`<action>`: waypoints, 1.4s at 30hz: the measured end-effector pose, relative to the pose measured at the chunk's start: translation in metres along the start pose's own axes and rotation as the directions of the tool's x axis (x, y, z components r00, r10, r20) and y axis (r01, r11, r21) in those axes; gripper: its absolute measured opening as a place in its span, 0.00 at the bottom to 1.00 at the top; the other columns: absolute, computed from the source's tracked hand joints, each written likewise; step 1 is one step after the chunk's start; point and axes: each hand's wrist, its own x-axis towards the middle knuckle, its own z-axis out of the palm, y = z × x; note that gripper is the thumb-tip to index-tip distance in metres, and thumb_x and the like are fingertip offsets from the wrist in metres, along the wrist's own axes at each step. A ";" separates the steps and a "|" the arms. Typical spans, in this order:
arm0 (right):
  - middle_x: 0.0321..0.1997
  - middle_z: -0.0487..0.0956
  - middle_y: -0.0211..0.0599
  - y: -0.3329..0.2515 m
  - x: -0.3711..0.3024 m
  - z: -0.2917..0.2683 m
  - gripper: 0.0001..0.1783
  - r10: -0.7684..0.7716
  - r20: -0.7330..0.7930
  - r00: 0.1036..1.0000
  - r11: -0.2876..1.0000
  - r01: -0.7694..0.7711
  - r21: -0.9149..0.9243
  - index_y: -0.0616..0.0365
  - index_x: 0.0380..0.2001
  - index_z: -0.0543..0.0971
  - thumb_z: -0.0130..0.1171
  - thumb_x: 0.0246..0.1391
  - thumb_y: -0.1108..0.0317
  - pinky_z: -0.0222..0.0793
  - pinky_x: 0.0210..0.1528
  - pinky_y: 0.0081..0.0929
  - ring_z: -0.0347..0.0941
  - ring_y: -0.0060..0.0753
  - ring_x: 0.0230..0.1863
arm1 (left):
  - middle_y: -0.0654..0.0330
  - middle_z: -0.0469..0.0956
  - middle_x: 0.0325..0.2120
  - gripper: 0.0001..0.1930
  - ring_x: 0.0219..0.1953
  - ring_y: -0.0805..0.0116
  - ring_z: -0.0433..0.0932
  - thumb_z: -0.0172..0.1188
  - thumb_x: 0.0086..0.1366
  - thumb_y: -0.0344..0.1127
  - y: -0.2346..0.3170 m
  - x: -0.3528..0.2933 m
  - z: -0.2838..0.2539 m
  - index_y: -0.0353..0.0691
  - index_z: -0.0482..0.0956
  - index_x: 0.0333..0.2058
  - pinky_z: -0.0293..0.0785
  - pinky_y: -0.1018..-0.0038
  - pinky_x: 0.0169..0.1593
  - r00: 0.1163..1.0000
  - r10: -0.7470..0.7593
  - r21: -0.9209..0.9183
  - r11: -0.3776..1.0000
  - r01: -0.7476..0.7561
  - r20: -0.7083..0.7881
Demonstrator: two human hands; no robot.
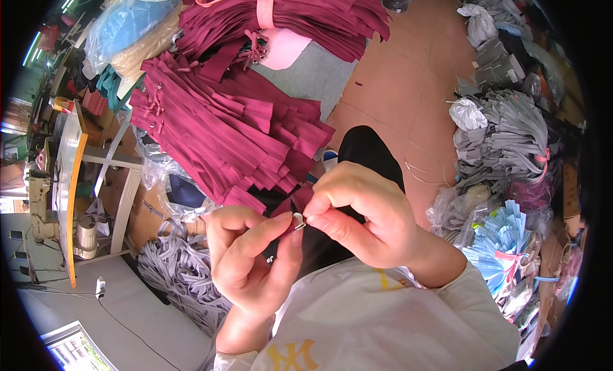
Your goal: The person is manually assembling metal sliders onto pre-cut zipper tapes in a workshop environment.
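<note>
In front of my shirt both hands meet at a small silver metal piece (298,221), which looks like a zipper slider. My left hand (255,262) pinches it between thumb and forefinger. The fingertips of my right hand (367,211) are pressed together at its right edge; whatever is between them is too small to make out. A maroon strip (300,197) runs behind the fingers. Just beyond lies a large bundle of flat maroon strips (236,125), with small metal bits at its left end. Another maroon bundle (313,16), tied with a pink band (265,7), sits farther off.
Grey strips (182,269) lie heaped at lower left, near an orange-edged table (78,198). Bundled grey strips (504,135) and light blue strips (501,243) line the right side. Brown tiled floor (408,71) runs between. A bagged blue item (134,26) is at far left.
</note>
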 end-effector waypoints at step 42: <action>0.33 0.80 0.32 0.007 -0.006 -0.001 0.09 0.400 0.046 0.915 0.777 -0.365 0.514 0.68 0.43 0.78 0.60 0.61 0.76 0.70 0.32 0.15 0.74 0.14 0.31 | 0.63 0.77 0.33 0.05 0.31 0.83 0.70 0.60 0.65 0.21 0.002 -0.005 0.007 0.30 0.76 0.39 0.66 0.86 0.36 0.856 -0.449 -0.464 0.720 0.516 0.255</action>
